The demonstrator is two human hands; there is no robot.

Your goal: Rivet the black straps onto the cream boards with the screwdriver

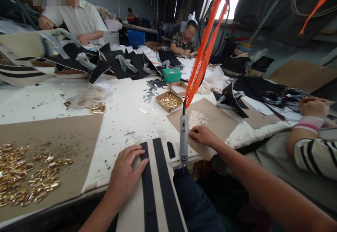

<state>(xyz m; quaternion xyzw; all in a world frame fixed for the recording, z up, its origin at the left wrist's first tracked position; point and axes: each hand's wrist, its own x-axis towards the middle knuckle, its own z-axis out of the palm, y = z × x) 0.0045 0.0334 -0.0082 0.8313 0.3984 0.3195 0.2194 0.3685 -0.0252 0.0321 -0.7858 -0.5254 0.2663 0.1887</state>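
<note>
Black-striped cream panel lies across the front edge of the white desk, hanging over it toward the person's dark trousers. The left hand sits flat on the panel, its grip wide and its fingers spread over the first stripe, holding nothing. The right hand rests its fingertips on a kraft paper sheet, its grip loose and empty, just beside a grey handheld tool. That tool hangs upright from orange cords, its tip just above a small black strip on the panel's right side.

A scatter of pale beads lies on the kraft paper sheet, beyond the right hand. Toward the far side sit a cardboard tray of gold studs and a green box. Gold chain links are heaped on a larger kraft sheet at the desk's front left corner. Black pieces in clear plastic line the desk's far side. A co-worker's hand and striped sleeve rest at the right edge, while a person in a camouflage shirt and another in a white shirt sit across the desk.
</note>
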